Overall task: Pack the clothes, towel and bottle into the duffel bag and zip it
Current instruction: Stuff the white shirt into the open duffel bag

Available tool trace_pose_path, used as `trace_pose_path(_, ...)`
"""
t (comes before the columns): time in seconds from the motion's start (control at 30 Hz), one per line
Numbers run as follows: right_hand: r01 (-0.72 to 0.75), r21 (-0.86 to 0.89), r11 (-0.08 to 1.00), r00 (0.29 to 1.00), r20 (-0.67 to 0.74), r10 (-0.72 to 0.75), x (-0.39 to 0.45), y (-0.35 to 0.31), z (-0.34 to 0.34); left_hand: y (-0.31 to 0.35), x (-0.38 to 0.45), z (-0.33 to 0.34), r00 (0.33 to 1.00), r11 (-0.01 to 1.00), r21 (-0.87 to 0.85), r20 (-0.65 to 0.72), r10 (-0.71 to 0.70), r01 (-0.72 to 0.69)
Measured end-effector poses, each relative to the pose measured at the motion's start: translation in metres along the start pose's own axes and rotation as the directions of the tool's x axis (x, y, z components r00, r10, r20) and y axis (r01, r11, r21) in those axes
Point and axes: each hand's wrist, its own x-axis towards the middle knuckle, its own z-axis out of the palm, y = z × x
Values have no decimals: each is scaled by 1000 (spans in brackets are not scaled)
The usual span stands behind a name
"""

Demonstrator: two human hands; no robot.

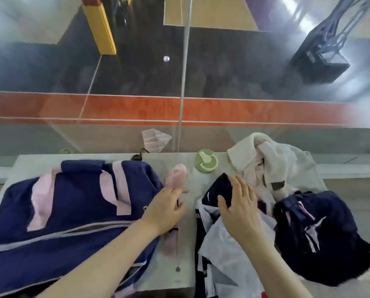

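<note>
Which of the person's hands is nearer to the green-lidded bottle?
Right, narrowly. The right hand lies on the dark clothes just below and right of the bottle; the left hand rests at the duffel bag end, below and left of it.

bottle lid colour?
Pale green lid with a cream flip tab, seen from above in the head view.

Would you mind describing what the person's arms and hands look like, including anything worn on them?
Both forearms are bare as far as the frame shows, with no sleeves in view. The left hand and right hand wear no gloves, and no rings, watch or bracelets show.
</note>
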Motion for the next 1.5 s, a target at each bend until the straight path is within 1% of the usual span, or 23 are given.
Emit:
trace_pose_path(0.1, -15, 17, 1000, 999, -36, 15, -7, 19, 23, 1, 7, 36, 989, 993, -108, 137, 52, -37)
trace_pose_path(0.2, -24, 43, 999, 998, -54, 27, -12, 36, 43, 9, 13, 66, 951, 987, -100, 271, 149, -127)
trace_pose_path(0.27, -8, 26, 1000, 993, -118, 11, -14, 44, 54, 14, 17, 81, 933, 977, -95, 294, 209, -189)
trace_pose_path(0.33, 34, 36, 999, 982, -185, -27, -14, 44, 57, 20, 19, 86, 935, 978, -103, 291, 202, -179)
trace_pose_path(0.4, 72, 96, 993, 967, -252, -46, -18, 45, 60, 21, 21, 90, 923, 989, -101, 358, 140, -111)
trace_pose_path(0.47, 67, 195, 979, 959, -284, -9, -21, 47, 59, 18, 24, 91, 886, 994, -102, 457, 78, -35)
trace_pose_path(0.5, 51, 267, 962, 959, -281, 28, -23, 47, 58, 17, 25, 91, 869, 994, -104, 489, 71, -23)
trace_pose_path(0.57, 10, 411, 911, 965, -244, 99, -25, 47, 53, 17, 23, 91, 852, 994, -93, 515, 93, -53)
trace_pose_path(0.63, -7, 450, 893, 970, -215, 116, -28, 49, 49, 20, 17, 92, 860, 991, -108, 494, 127, -84)
trace_pose_path(0.73, 26, 320, 947, 977, -209, 44, -40, 51, 47, 25, 8, 94, 905, 973, -206, 384, 180, -106)
trace_pose_path(0.8, 51, 253, 966, 974, -228, 9, -56, 50, 48, 26, 2, 99, 942, 971, -181, 269, 199, -154)
trace_pose_path(0.87, 56, 236, 970, 967, -255, 6, -75, 48, 51, 25, -7, 102, 982, 976, -182, 119, 147, -124)
trace_pose_path(0.93, 32, 234, 972, 966, -256, 29, -95, 48, 55, 28, -19, 103, 994, 962, -248, -14, 110, -110)
trace_pose_path(1.0, 35, 191, 981, 967, -253, 15, -114, 46, 58, 33, -34, 102, 994, 946, -311, -78, 73, -94)
trace_pose_path(1.03, 46, 160, 986, 972, -233, -7, -122, 44, 59, 34, -41, 101, 996, 914, -400, -90, 28, -62)
trace_pose_path(1.07, 48, 125, 991, 982, -190, -24, -129, 42, 60, 36, -49, 100, 998, 849, -529, -61, -33, -4)
trace_pose_path(1.1, 50, 82, 995, 990, -135, -39, -135, 39, 60, 37, -58, 99, 996, 752, -656, 1, -86, 66)
trace_pose_path(1.13, 55, 33, 998, 995, -82, -52, -139, 36, 60, 37, -67, 98, 992, 645, -755, 68, -105, 120)
trace_pose_path(1.17, 66, -21, 998, 997, -38, -67, -142, 32, 61, 36, -74, 98, 989, 564, -812, 119, -87, 148)
trace_pose_path(1.27, 90, -105, 990, 996, 18, -89, -146, 23, 65, 34, -94, 97, 986, 420, -894, 164, -17, 156)
trace_pose_path(1.37, 53, -62, 997, 998, -33, -55, -142, 16, 65, 33, -108, 93, 986, 241, -957, 166, 2, 161)
trace_pose_path(1.43, 58, -64, 996, 996, -61, -62, -142, 12, 61, 30, -114, 92, 984, 119, -980, 168, 52, 161)
trace_pose_path(1.5, 72, -55, 996, 994, -81, -76, -146, 10, 53, 28, -119, 92, 980, 39, -984, 174, 96, 171)
